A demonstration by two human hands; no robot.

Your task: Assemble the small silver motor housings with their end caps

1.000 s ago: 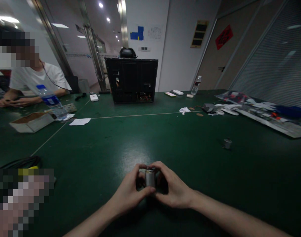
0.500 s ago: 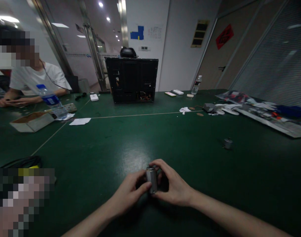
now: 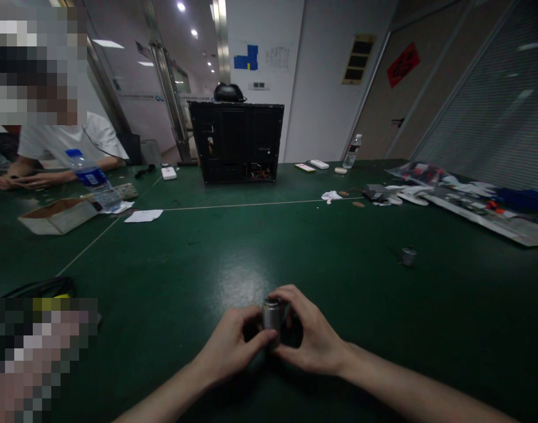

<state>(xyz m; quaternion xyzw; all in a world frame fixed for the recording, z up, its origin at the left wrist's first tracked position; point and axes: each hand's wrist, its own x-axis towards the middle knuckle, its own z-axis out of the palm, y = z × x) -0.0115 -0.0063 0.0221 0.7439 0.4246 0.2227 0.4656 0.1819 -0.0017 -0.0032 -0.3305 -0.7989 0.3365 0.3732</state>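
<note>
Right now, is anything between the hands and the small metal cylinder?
Nothing visible. The left hand and right hand both grip the metal cylinder directly, fingers on its sides, over the green table.

You're in an electronics workroom inside an office building. A long bench (image 3: 304,235) with dark green matting carries an opened black equipment chassis (image 3: 236,143) with wiring showing. Loose boards and packaging (image 3: 480,208) lie along its right side. Glass partitions (image 3: 163,100) and recessed ceiling lights (image 3: 179,7) stand behind.
</note>
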